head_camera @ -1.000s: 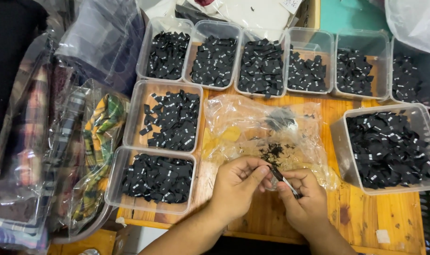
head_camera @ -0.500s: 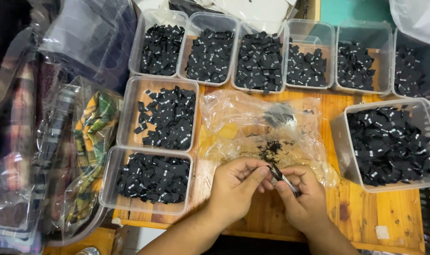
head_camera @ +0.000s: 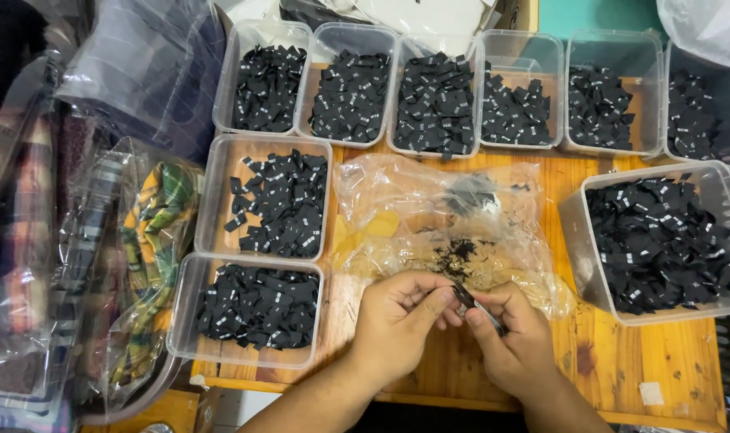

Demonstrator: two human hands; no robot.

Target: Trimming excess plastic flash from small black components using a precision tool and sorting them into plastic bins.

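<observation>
Near edge of bench (head_camera: 661, 361): small black label (head_camera: 467, 298) pinched between left hand (head_camera: 397, 321) and right hand (head_camera: 513, 341), fingers closed on it | just beyond: crumpled clear bag (head_camera: 429, 216) with black scraps | far: row of clear tubs (head_camera: 437, 88) filled with black labels.
</observation>
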